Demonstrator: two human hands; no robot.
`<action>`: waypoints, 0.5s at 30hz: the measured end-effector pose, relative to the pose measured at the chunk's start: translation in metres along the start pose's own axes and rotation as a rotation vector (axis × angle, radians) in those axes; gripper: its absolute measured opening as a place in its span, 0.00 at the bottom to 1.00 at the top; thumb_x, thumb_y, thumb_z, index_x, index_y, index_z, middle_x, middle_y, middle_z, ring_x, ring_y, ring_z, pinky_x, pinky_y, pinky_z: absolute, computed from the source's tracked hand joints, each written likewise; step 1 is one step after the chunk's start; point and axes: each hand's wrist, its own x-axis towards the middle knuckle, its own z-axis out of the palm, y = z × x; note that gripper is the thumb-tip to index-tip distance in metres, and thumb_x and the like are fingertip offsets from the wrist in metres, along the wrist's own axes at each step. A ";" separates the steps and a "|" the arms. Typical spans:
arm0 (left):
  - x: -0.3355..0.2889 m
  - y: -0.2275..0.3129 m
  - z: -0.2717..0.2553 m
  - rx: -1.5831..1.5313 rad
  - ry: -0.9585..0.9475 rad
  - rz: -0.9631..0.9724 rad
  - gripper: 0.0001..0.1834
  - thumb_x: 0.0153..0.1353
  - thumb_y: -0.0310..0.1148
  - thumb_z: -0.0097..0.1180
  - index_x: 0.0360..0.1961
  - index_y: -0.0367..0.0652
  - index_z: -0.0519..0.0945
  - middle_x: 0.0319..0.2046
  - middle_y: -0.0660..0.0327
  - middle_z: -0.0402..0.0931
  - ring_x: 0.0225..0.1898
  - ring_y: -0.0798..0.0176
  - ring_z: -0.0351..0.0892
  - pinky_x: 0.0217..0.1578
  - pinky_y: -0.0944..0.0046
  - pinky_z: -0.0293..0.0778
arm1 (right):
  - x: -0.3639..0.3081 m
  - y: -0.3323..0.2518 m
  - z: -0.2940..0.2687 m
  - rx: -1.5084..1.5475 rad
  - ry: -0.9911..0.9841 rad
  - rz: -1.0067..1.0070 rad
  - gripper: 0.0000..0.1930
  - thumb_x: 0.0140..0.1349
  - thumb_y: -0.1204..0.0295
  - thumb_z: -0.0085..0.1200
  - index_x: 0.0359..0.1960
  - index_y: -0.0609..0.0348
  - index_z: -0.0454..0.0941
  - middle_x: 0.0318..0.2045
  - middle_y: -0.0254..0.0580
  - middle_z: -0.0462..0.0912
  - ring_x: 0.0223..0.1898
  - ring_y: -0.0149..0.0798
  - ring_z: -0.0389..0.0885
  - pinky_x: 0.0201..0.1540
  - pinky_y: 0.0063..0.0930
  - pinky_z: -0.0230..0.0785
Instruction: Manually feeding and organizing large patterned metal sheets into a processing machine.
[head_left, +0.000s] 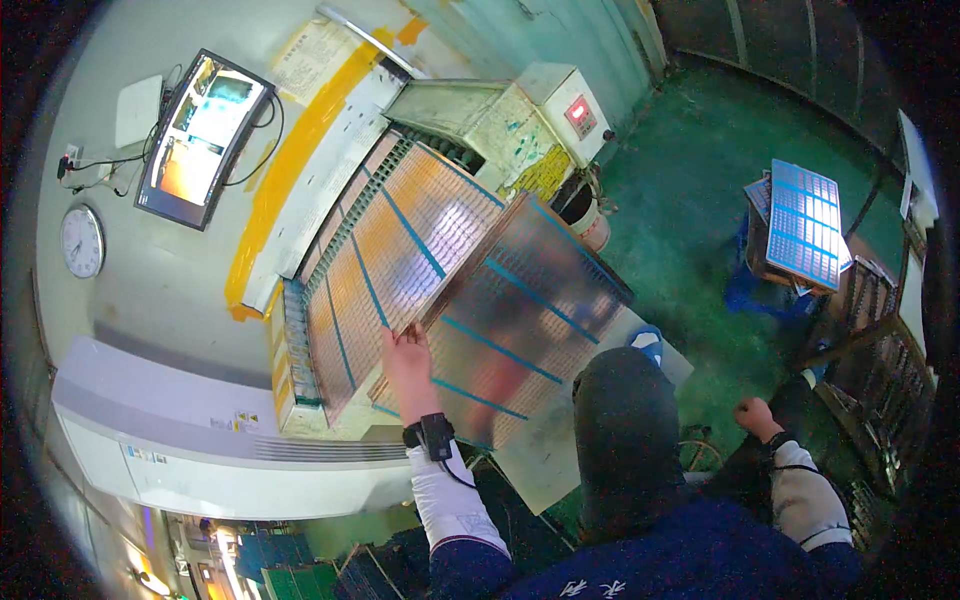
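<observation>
My left hand (406, 358) reaches to the seam between two shiny, grid-patterned panels with blue stripes. Its fingers are curled together at that edge; what they pinch, if anything, is hidden. The far panel (400, 235) lies on the rollers of a machine. The near panel (520, 320) sits on the close side of the seam, over a pale board (545, 460). Off to the right, my right hand (757, 417) is closed in a fist above my dark-trousered leg, apart from the panels, with nothing visible in it.
The roller machine (450, 110) has a control box (570, 110) with a red display. A bucket (590, 222) stands beside it. More striped panels (805, 225) are stacked at right, near a rack (870, 370). A wall screen (205, 140), clock (82, 241) and air conditioner (200, 440) are at left.
</observation>
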 end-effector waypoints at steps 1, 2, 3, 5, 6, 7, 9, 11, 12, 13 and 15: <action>0.000 -0.001 0.006 0.019 0.005 -0.049 0.14 0.65 0.43 0.50 0.35 0.42 0.68 0.39 0.54 0.72 0.42 0.57 0.71 0.41 0.60 0.71 | 0.001 0.003 0.002 -0.035 0.026 -0.040 0.13 0.45 0.63 0.51 0.21 0.62 0.77 0.22 0.57 0.78 0.24 0.59 0.77 0.29 0.46 0.70; 0.001 0.001 0.007 0.040 0.011 -0.092 0.14 0.65 0.43 0.49 0.35 0.43 0.68 0.39 0.53 0.72 0.40 0.58 0.72 0.39 0.60 0.72 | 0.002 0.005 0.005 -0.034 0.027 -0.042 0.13 0.45 0.63 0.51 0.21 0.62 0.77 0.22 0.57 0.78 0.24 0.59 0.77 0.29 0.46 0.70; 0.002 0.002 0.008 0.039 0.009 -0.091 0.14 0.65 0.43 0.49 0.35 0.43 0.68 0.39 0.53 0.72 0.40 0.58 0.72 0.39 0.60 0.72 | 0.004 0.007 0.008 -0.018 0.054 -0.056 0.13 0.46 0.63 0.51 0.21 0.62 0.77 0.22 0.57 0.77 0.24 0.59 0.77 0.29 0.46 0.70; 0.005 0.005 0.005 0.091 0.037 -0.115 0.14 0.66 0.45 0.47 0.34 0.45 0.66 0.37 0.52 0.73 0.37 0.58 0.73 0.35 0.60 0.72 | 0.005 0.010 0.012 -0.001 0.082 -0.073 0.13 0.46 0.63 0.51 0.20 0.62 0.77 0.21 0.57 0.77 0.24 0.59 0.76 0.28 0.47 0.70; 0.009 0.007 0.001 0.091 0.037 -0.110 0.14 0.66 0.45 0.47 0.34 0.45 0.66 0.37 0.52 0.73 0.37 0.58 0.73 0.35 0.60 0.72 | 0.006 0.010 0.013 -0.030 0.061 -0.052 0.12 0.46 0.64 0.50 0.20 0.62 0.77 0.21 0.56 0.77 0.24 0.59 0.77 0.29 0.47 0.70; 0.014 0.010 -0.002 0.078 -0.002 -0.098 0.15 0.66 0.46 0.46 0.34 0.45 0.65 0.36 0.52 0.73 0.36 0.58 0.73 0.34 0.61 0.72 | 0.008 0.010 0.014 -0.059 0.041 -0.031 0.12 0.46 0.64 0.50 0.20 0.61 0.77 0.22 0.56 0.78 0.24 0.58 0.77 0.29 0.46 0.71; 0.017 0.008 0.000 0.059 -0.039 -0.093 0.15 0.66 0.46 0.45 0.34 0.46 0.64 0.35 0.52 0.73 0.34 0.57 0.73 0.32 0.61 0.72 | 0.005 0.005 0.009 -0.011 0.005 0.022 0.12 0.45 0.65 0.51 0.22 0.61 0.78 0.23 0.57 0.78 0.25 0.59 0.77 0.30 0.47 0.71; 0.023 0.006 0.007 0.052 0.035 -0.093 0.16 0.67 0.46 0.44 0.32 0.45 0.64 0.35 0.52 0.72 0.34 0.58 0.73 0.31 0.62 0.72 | 0.004 0.003 0.005 0.041 -0.028 0.075 0.12 0.44 0.65 0.52 0.24 0.61 0.80 0.24 0.58 0.78 0.27 0.60 0.77 0.31 0.47 0.71; 0.025 0.005 0.011 0.050 0.032 -0.094 0.16 0.67 0.46 0.44 0.32 0.45 0.64 0.35 0.52 0.72 0.34 0.58 0.73 0.31 0.62 0.72 | 0.003 0.003 0.005 -0.008 -0.015 0.037 0.12 0.44 0.65 0.51 0.24 0.61 0.80 0.24 0.58 0.78 0.27 0.60 0.78 0.32 0.47 0.71; 0.027 0.004 0.014 0.028 -0.012 -0.102 0.16 0.67 0.46 0.44 0.33 0.44 0.65 0.35 0.53 0.72 0.34 0.58 0.73 0.32 0.63 0.72 | 0.003 0.003 0.004 -0.057 -0.002 0.000 0.12 0.45 0.65 0.51 0.25 0.61 0.80 0.24 0.58 0.78 0.27 0.59 0.78 0.32 0.46 0.71; 0.029 0.007 0.018 0.008 -0.053 -0.105 0.16 0.67 0.46 0.44 0.35 0.43 0.67 0.36 0.53 0.72 0.35 0.59 0.73 0.33 0.63 0.73 | 0.002 0.001 0.007 -0.069 0.015 0.002 0.13 0.45 0.64 0.51 0.25 0.61 0.80 0.24 0.58 0.78 0.28 0.59 0.78 0.33 0.46 0.71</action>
